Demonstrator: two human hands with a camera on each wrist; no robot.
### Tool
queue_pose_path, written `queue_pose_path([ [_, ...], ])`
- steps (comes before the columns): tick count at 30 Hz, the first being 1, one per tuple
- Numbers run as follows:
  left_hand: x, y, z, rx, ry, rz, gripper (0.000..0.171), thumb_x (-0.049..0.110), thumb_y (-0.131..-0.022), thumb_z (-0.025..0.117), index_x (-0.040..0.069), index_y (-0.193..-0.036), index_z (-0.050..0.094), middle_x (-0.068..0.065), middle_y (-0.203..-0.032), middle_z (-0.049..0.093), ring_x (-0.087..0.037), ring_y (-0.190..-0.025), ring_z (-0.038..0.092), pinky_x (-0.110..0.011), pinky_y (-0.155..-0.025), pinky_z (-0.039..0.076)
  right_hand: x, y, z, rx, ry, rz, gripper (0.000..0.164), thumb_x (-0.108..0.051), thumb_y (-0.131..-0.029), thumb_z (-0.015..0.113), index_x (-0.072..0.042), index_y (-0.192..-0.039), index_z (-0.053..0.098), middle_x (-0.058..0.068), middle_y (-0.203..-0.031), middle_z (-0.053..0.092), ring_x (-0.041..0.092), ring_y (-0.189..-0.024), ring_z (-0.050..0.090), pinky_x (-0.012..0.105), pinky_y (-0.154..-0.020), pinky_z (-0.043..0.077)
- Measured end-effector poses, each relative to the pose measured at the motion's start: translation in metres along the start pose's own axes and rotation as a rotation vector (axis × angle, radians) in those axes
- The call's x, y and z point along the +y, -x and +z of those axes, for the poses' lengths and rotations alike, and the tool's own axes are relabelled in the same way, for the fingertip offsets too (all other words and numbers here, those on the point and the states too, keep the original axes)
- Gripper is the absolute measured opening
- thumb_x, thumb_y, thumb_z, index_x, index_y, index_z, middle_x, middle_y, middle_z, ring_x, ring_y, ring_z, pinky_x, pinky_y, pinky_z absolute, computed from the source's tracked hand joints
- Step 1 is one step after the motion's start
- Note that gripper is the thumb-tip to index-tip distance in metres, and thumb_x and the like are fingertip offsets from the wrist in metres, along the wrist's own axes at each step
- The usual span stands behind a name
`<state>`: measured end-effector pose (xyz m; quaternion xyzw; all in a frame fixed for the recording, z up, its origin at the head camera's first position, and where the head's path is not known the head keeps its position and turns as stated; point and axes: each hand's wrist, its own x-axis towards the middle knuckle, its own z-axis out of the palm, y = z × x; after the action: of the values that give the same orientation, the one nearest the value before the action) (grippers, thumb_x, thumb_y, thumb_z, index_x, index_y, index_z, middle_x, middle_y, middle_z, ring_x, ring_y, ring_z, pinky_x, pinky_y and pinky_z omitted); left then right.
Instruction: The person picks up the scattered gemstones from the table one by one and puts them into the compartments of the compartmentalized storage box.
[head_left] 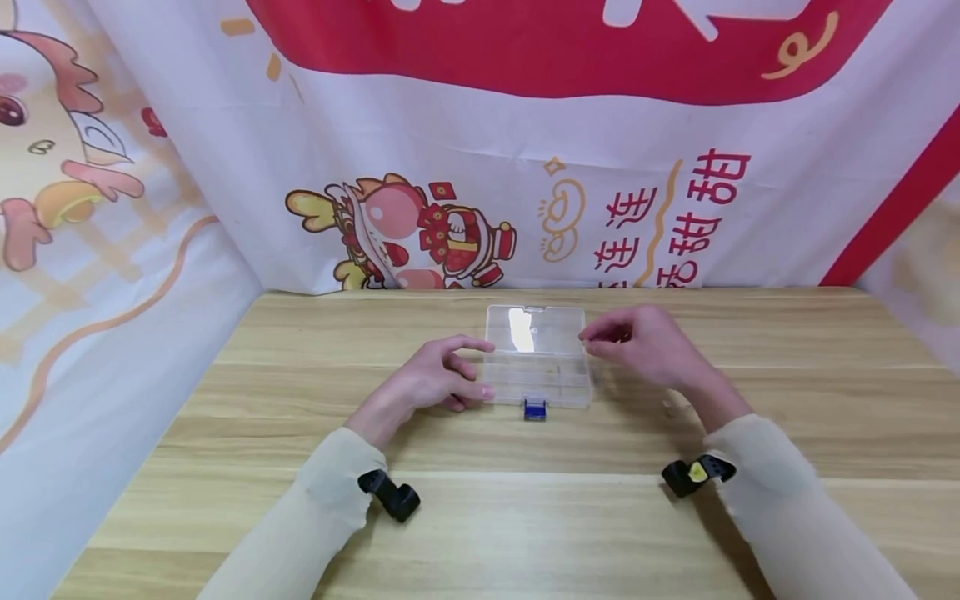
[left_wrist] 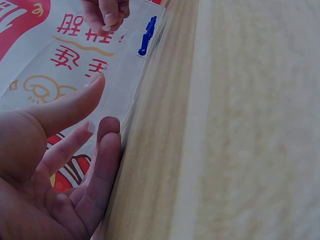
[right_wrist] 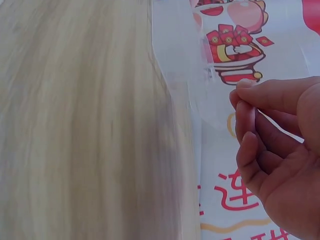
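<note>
A clear plastic box (head_left: 534, 367) lies on the table with its lid (head_left: 555, 325) raised on the far side and a blue latch (head_left: 535, 409) at its front. My left hand (head_left: 442, 375) is at the box's left side, its index fingertip and thumb spread at the edge and the other fingers loosely bent. Beside the lid's right edge, my right hand (head_left: 637, 337) pinches a tiny pale piece (left_wrist: 106, 28) between thumb and index finger. Most of that piece is hidden by the fingertips; I cannot tell its kind.
Small clear pieces (head_left: 670, 407) lie on the wooden table (head_left: 480, 517) near my right wrist. A printed cloth (head_left: 465, 125) hangs behind the table's far edge, and more cloth (head_left: 135, 358) runs along the left side. Each sleeve carries a black wrist camera (head_left: 397, 500).
</note>
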<state>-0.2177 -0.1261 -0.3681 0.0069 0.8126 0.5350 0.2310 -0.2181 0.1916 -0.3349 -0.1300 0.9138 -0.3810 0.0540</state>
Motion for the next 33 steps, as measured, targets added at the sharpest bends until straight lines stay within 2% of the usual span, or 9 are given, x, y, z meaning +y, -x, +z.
queue_pose_path([
  [14, 0.002, -0.002, -0.001, -0.010, -0.008, -0.003, 0.060, 0.017, -0.086, 0.090, 0.034, -0.138, 0.067, -0.009, -0.114, 0.061, -0.022, -0.087, 0.070, -0.031, -0.070, 0.063, -0.015, -0.013, 0.020, 0.001, -0.043, 0.012, 0.014, -0.013, -0.099, 0.076, -0.015, -0.111, 0.081, 0.004, -0.108, 0.077, 0.024, -0.096, 0.065, 0.036, -0.084, 0.057],
  [24, 0.000, -0.002, -0.001, -0.001, -0.025, -0.006, 0.058, 0.019, -0.087, 0.090, 0.035, -0.138, 0.067, -0.009, -0.114, 0.062, -0.022, -0.085, 0.071, -0.031, -0.070, 0.063, -0.027, -0.017, 0.034, -0.008, -0.076, -0.005, 0.013, -0.011, -0.097, 0.078, -0.013, -0.108, 0.082, 0.004, -0.106, 0.078, 0.022, -0.095, 0.067, 0.031, -0.084, 0.059],
  [33, 0.001, 0.000, -0.001, -0.008, -0.022, -0.014, 0.058, 0.019, -0.088, 0.089, 0.035, -0.138, 0.066, -0.009, -0.116, 0.062, -0.022, -0.087, 0.071, -0.031, -0.071, 0.063, -0.036, -0.019, 0.048, -0.015, -0.067, 0.037, 0.010, -0.009, -0.097, 0.078, -0.015, -0.104, 0.082, 0.004, -0.103, 0.076, 0.022, -0.094, 0.065, 0.032, -0.084, 0.058],
])
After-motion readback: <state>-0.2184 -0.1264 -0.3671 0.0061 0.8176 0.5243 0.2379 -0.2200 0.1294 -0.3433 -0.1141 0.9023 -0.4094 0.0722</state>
